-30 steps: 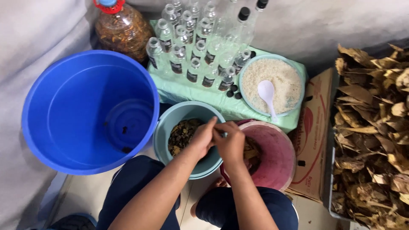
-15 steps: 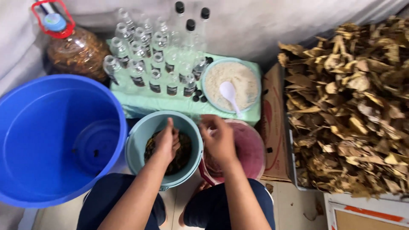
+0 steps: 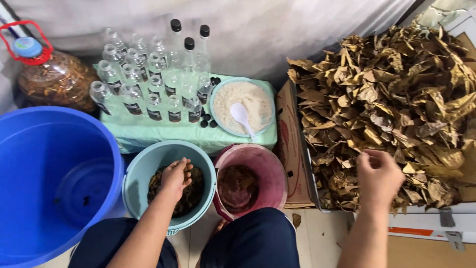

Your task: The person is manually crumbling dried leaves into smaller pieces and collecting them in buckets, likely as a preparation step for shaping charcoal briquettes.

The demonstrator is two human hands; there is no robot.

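My left hand (image 3: 175, 177) rests down inside a teal bucket (image 3: 141, 168), fingers curled on the dark crumbled leaf matter (image 3: 193, 196) in it. My right hand (image 3: 379, 176) hovers over the near edge of a big heap of dry brown leaves (image 3: 396, 94) in a cardboard box (image 3: 290, 149); its fingers are bent loosely and I cannot see anything in them. Between the two stands a pink bucket (image 3: 270, 166) with dark brown paste at its bottom.
A large blue tub (image 3: 54, 178) fills the left. Behind the buckets, a green-covered stand (image 3: 163, 131) carries several clear bottles (image 3: 148, 84) and a bowl of white grains (image 3: 243, 101) with a white spoon. A big jar (image 3: 52, 79) with a red handle stands far left.
My right hand left the pink bucket and swung right to the leaf pile. My left hand stayed in the teal bucket. The view panned right.
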